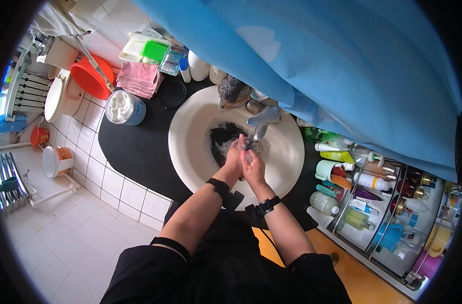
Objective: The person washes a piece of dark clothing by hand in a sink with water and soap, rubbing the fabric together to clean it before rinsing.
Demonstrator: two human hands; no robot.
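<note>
Both hands meet over the white washbasin [185, 152], low in the bowl. My left hand [235, 159] has its fingers stretched toward the tap and wet with suds. Pressed against it is my right hand [254, 167], fingers curled inward and thumb raised. Whatever may lie between the palms is hidden. Black cloth [224, 136] sits in foamy water just beyond and beside the hands. The metal tap [264, 116] reaches over the bowl, its spout close to my fingertips. Each wrist wears a black strap with a small device.
A tub of white paste [125, 107] stands left on the black counter [139, 144], near a dark round lid [172, 93] and a folded pink towel [139, 79]. A mesh scrubber [231, 89] rests behind the basin. Bottles crowd the right-hand rack [381, 224]. Blue sheeting [329, 64] hangs ahead.
</note>
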